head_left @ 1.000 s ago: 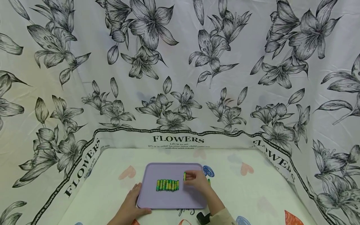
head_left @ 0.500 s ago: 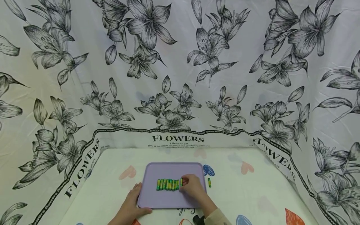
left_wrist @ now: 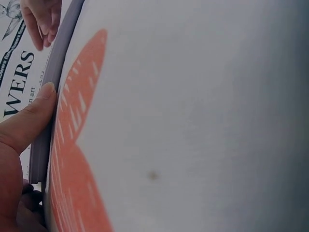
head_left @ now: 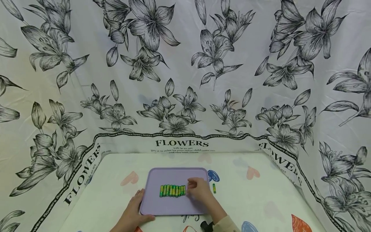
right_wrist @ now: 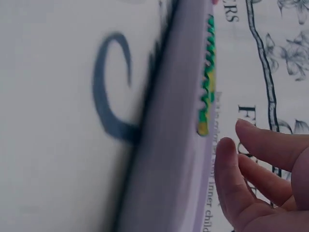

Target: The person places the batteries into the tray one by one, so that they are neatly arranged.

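Observation:
On a lilac tray [head_left: 162, 207], several green-and-yellow batteries [head_left: 171, 190] lie side by side in a row. Those on the right end look slimmer than those on the left. My left hand [head_left: 134, 211] rests against the tray's front left corner, thumb along the front edge and straight fingers along the left side. Just right of the row is my right hand [head_left: 200, 191], over the tray. In the right wrist view, thumb and fingertips [right_wrist: 226, 147] stand apart with nothing between them. One more battery [head_left: 214, 188] lies on the cloth right of the tray.
A white cloth [head_left: 246, 199] printed with hearts covers the table. Behind it hangs a floral curtain [head_left: 185, 112], which also runs along both sides. A small black object [head_left: 206, 226] shows beside the right sleeve, at the front.
My right hand brought a battery leftward to the right end of the row, let it go, and has drawn back slightly. The left hand stays at the tray's corner.

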`<control>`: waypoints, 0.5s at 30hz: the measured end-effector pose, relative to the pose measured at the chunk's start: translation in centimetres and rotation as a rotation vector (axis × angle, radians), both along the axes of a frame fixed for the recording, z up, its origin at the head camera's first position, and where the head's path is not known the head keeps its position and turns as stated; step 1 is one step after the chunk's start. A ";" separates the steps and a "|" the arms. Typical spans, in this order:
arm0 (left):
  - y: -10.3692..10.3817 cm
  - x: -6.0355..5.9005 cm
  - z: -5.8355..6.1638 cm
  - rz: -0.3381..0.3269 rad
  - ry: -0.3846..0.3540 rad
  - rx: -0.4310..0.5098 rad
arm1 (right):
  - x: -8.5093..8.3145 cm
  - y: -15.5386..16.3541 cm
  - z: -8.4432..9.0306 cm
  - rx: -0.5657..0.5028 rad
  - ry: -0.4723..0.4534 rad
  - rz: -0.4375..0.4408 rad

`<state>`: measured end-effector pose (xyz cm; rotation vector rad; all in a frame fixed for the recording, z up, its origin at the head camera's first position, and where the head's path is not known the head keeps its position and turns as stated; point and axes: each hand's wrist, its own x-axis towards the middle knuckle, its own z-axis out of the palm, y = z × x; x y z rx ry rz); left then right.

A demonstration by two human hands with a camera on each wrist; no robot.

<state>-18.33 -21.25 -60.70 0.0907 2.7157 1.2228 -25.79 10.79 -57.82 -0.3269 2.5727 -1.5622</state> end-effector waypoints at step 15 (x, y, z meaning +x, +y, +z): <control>-0.1 -0.1 -0.4 0.014 0.008 -0.009 | -0.3 6.7 2.1 -0.075 0.106 -0.203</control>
